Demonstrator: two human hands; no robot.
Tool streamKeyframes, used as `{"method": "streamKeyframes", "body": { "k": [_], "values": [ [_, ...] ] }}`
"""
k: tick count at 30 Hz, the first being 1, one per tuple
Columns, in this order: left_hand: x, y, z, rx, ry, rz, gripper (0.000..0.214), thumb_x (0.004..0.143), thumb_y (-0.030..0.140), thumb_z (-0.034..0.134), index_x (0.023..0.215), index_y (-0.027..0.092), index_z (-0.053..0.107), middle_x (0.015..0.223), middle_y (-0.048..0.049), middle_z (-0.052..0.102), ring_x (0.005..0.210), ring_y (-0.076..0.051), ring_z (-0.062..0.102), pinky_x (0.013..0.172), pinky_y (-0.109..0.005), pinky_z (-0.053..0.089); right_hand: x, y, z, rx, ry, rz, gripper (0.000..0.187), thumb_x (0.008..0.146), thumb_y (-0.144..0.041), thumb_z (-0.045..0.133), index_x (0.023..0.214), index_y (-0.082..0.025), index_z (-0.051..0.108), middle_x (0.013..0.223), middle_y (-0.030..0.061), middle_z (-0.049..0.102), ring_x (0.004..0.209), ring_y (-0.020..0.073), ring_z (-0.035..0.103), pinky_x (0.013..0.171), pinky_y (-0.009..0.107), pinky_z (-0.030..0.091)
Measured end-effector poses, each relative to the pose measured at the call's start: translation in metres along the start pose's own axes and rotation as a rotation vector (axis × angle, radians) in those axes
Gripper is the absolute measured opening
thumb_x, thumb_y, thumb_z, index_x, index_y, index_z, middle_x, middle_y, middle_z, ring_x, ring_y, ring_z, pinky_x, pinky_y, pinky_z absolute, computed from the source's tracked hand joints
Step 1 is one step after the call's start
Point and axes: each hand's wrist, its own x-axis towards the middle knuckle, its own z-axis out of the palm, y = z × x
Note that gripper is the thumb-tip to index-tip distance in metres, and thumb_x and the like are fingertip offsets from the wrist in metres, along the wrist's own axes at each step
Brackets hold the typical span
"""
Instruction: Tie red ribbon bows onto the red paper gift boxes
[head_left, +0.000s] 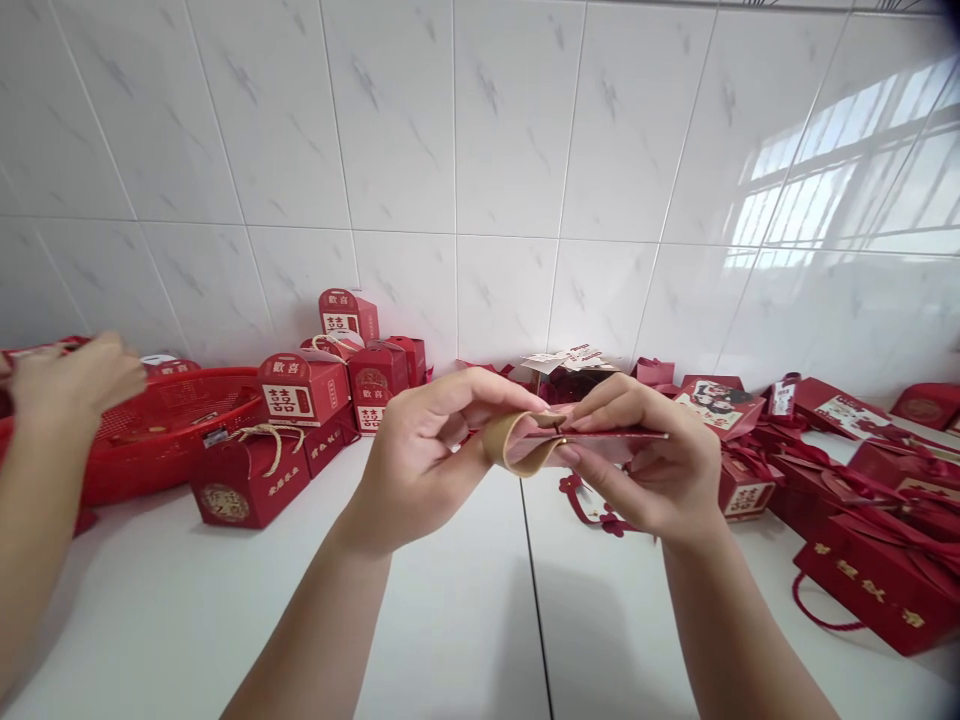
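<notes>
My left hand [424,450] and my right hand [649,455] meet above the white table [450,620], both closed on a flat red card piece [600,437] with a tan ribbon loop [514,440] at its left end. My left fingers pinch the ribbon loop. My right fingers grip the red card from above and below. A small red tassel ornament [592,508] lies on the table just under my right hand.
Another person's hand [75,380] reaches over a red plastic basket [169,420] at the left. Several folded red gift boxes [304,395] stand by the tiled wall. Flat red boxes and bags [870,560] are piled at the right.
</notes>
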Motion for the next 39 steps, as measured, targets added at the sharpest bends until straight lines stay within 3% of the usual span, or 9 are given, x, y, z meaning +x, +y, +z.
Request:
{"method": "streamKeyframes", "body": {
  "k": [7, 13, 15, 22, 32, 36, 39],
  "values": [
    [-0.0003, -0.0022, -0.0027, -0.057, -0.148, -0.042, 0.017, 0.081, 0.011, 0.062, 0.095, 0.020, 0.065, 0.093, -0.0046, 0.067, 0.085, -0.017, 0.065, 0.074, -0.029, 0.056, 0.0017, 0.0009, 0.0005, -0.071, -0.004, -0.068, 0.023, 0.066, -0.006, 0.073, 0.081, -0.019, 0.061, 0.075, 0.0022, 0.065, 0.070, 0.0179, 0.061, 0.061, 0.035, 0.048],
    [-0.0002, -0.0048, -0.0034, -0.057, -0.144, -0.065, 0.018, 0.083, 0.009, 0.058, 0.097, 0.019, 0.063, 0.096, -0.0049, 0.067, 0.096, -0.019, 0.064, 0.084, -0.031, 0.055, 0.0021, 0.0018, 0.0006, -0.120, -0.013, -0.084, 0.049, 0.069, -0.008, 0.071, 0.115, -0.022, 0.061, 0.083, 0.0033, 0.067, 0.075, 0.0181, 0.062, 0.067, 0.035, 0.051],
    [-0.0009, -0.0059, -0.0033, -0.058, -0.135, -0.071, 0.016, 0.083, 0.010, 0.058, 0.096, 0.019, 0.064, 0.095, -0.0048, 0.068, 0.095, -0.018, 0.065, 0.084, -0.030, 0.056, 0.0024, 0.0023, -0.0001, -0.096, -0.040, -0.087, 0.051, 0.070, -0.008, 0.070, 0.118, -0.024, 0.061, 0.088, 0.0044, 0.068, 0.078, 0.0189, 0.063, 0.068, 0.036, 0.052],
    [-0.0012, -0.0071, -0.0049, -0.028, -0.086, -0.057, 0.017, 0.081, 0.007, 0.060, 0.090, 0.020, 0.067, 0.089, -0.0016, 0.069, 0.086, -0.014, 0.065, 0.076, -0.024, 0.058, 0.0052, 0.0017, 0.0008, -0.052, -0.102, -0.078, 0.037, 0.075, -0.009, 0.067, 0.107, -0.026, 0.067, 0.092, 0.0054, 0.068, 0.086, 0.0198, 0.065, 0.074, 0.035, 0.055],
    [-0.0007, -0.0058, -0.0055, -0.059, -0.089, -0.044, 0.013, 0.081, 0.010, 0.062, 0.090, 0.019, 0.065, 0.087, -0.0042, 0.066, 0.079, -0.015, 0.064, 0.070, -0.026, 0.056, 0.0037, -0.0015, 0.0016, -0.153, -0.056, -0.068, 0.021, 0.071, -0.011, 0.069, 0.089, -0.022, 0.067, 0.078, 0.0039, 0.066, 0.072, 0.0179, 0.063, 0.062, 0.032, 0.053],
    [-0.0018, -0.0029, -0.0035, -0.094, -0.143, -0.148, 0.015, 0.085, 0.018, 0.058, 0.100, 0.020, 0.059, 0.085, -0.0036, 0.064, 0.062, -0.011, 0.058, 0.062, -0.026, 0.053, 0.0027, -0.0021, 0.0013, -0.174, -0.054, -0.079, 0.021, 0.071, -0.010, 0.069, 0.088, -0.022, 0.066, 0.078, 0.0039, 0.065, 0.072, 0.0179, 0.062, 0.061, 0.033, 0.052],
    [-0.0020, -0.0013, -0.0027, -0.090, -0.149, -0.183, 0.014, 0.086, 0.020, 0.057, 0.100, 0.020, 0.058, 0.092, -0.0052, 0.064, 0.066, -0.012, 0.060, 0.063, -0.027, 0.053, 0.0024, -0.0019, 0.0019, -0.156, -0.047, -0.080, 0.022, 0.069, -0.008, 0.070, 0.087, -0.020, 0.066, 0.077, 0.0041, 0.065, 0.070, 0.0170, 0.061, 0.059, 0.032, 0.052]
  ]
}}
